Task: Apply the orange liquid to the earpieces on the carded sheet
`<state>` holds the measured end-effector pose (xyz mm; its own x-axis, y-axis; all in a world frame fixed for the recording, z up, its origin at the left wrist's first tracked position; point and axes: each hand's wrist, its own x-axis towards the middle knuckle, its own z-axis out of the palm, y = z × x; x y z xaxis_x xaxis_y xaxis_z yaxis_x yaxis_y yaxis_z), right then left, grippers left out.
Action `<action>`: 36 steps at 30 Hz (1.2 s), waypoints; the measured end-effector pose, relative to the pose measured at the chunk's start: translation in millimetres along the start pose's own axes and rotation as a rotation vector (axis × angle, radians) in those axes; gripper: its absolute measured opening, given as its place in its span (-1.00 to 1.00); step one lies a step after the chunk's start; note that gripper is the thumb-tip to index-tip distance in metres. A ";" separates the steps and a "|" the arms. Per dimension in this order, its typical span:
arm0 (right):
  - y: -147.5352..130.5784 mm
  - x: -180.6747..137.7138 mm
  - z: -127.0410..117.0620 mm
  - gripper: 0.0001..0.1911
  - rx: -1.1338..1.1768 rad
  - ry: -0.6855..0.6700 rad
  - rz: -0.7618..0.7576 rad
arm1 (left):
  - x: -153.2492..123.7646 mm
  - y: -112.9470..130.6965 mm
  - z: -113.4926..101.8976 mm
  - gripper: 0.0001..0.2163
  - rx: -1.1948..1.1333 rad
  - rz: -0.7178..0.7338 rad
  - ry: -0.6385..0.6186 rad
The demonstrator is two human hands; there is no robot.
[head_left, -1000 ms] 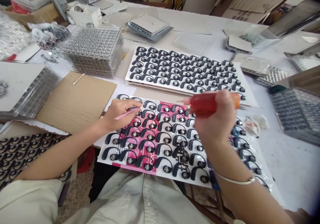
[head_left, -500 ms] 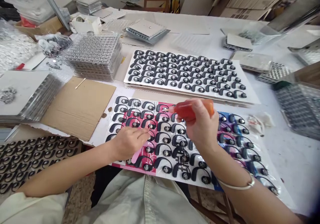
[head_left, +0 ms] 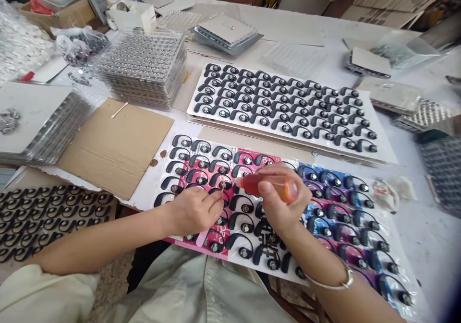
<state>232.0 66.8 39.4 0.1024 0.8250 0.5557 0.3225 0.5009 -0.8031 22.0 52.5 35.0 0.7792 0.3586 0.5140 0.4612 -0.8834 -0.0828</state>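
In the head view, my right hand (head_left: 284, 200) is wrapped round an orange-red squeeze bottle (head_left: 268, 186), tilted nearly flat with its tip to the left. The tip is over black hook-shaped pieces with round silver-centred ends, laid in rows on a printed, plastic-covered board (head_left: 230, 258). My left hand (head_left: 198, 211) lies low over the board's pink part, fingers bent together beside a black hook-shaped piece (head_left: 225, 184). From under it pokes a light pink strip (head_left: 202, 239); its other end is hidden by the fingers.
Behind lies a white board (head_left: 363, 97) with more black pieces. To the left are brown cardboard (head_left: 118, 145) with a cotton swab (head_left: 119, 110), a stack of clear trays (head_left: 140, 68) and a lower-left board of black pieces (head_left: 54, 222). Crumpled white tissue (head_left: 401, 188) sits at right.
My right hand has brought the bottle from the board's top row down to a nearer row, its tip closer to my left hand. My left hand has shifted slightly right. The whole view has tilted down.
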 end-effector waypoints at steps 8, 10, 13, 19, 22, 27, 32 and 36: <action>-5.2 0.1 4.1 -0.87 -0.075 -0.109 -0.066 | -1.6 3.8 3.0 -0.85 0.031 0.004 -0.019; -5.1 -0.2 4.4 -0.88 -0.092 -0.116 -0.080 | -2.1 4.0 3.1 -0.86 0.024 0.003 -0.019; -5.3 -0.5 5.2 -0.88 -0.123 -0.136 -0.085 | -2.8 4.3 3.6 -0.86 0.026 -0.004 -0.012; -7.0 0.1 7.7 -0.89 -0.156 -0.157 -0.095 | -4.4 5.7 6.7 -0.84 0.032 -0.013 0.009; -6.3 -0.5 7.9 -0.88 -0.164 -0.151 -0.112 | -4.9 6.0 7.3 -0.84 0.028 -0.020 0.013; -3.0 -3.9 6.6 -0.85 -0.157 -0.143 -0.111 | -5.1 5.8 7.1 -0.83 0.028 -0.019 0.016; -4.2 -5.8 6.2 -0.82 -0.193 -0.155 -0.127 | -6.0 5.7 8.5 -0.84 0.021 -0.019 0.010; -5.0 -5.9 6.1 -0.83 -0.203 -0.161 -0.142 | -5.7 5.5 7.8 -0.83 0.025 -0.017 0.012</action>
<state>224.1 61.1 38.8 -0.1026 0.7892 0.6054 0.5060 0.5654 -0.6513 23.4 48.0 24.9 0.7658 0.3699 0.5260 0.4851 -0.8693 -0.0950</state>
